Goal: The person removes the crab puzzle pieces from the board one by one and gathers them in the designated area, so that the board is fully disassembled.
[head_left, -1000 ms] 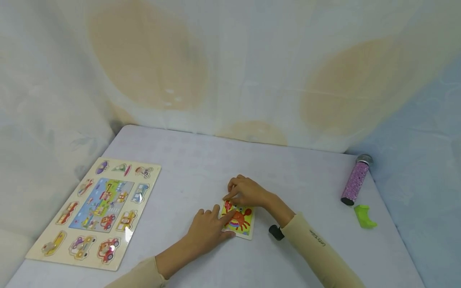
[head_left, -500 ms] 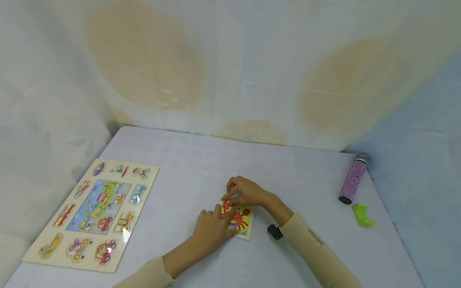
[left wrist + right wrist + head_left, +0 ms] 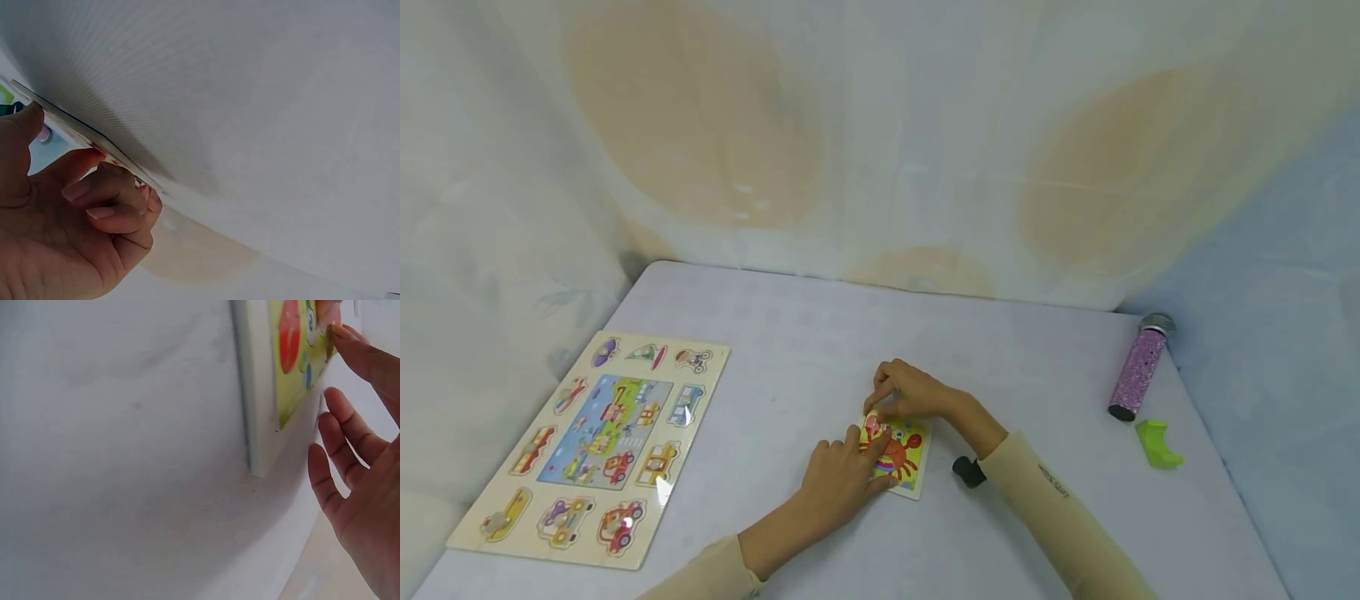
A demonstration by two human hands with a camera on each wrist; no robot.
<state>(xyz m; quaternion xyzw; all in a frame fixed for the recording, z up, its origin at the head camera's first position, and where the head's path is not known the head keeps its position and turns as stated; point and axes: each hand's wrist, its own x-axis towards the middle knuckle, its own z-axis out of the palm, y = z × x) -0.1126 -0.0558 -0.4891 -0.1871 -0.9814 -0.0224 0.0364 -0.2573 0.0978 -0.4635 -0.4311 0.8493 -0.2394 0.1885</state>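
A small jigsaw puzzle (image 3: pixel 904 467) with a red crab on yellow lies flat in its pale tray on the table. My left hand (image 3: pixel 837 482) comes from the lower left, its index finger pressing on the crab picture and its thumb along the near edge. In the left wrist view the other fingers of that hand are bent beside the tray (image 3: pixel 65 124). My right hand (image 3: pixel 913 393) reaches over the far left corner, thumb and index finger pinching a puzzle piece (image 3: pixel 872 423) there. Its thumb (image 3: pixel 350 339) meets the picture's surface in the right wrist view; its index fingertip is hidden.
A wooden peg puzzle board (image 3: pixel 692 433) with vehicle pieces lies at the left. At the right are a glittery purple microphone (image 3: pixel 1138 371) and a green curved block (image 3: pixel 1157 444). A small black object (image 3: pixel 968 472) sits by the right sleeve. Curtains hang behind the table.
The right hand stays at the puzzle's far left corner, and the corner piece there now looks paler and slightly tilted. The left hand has barely moved; the view shifts a little.
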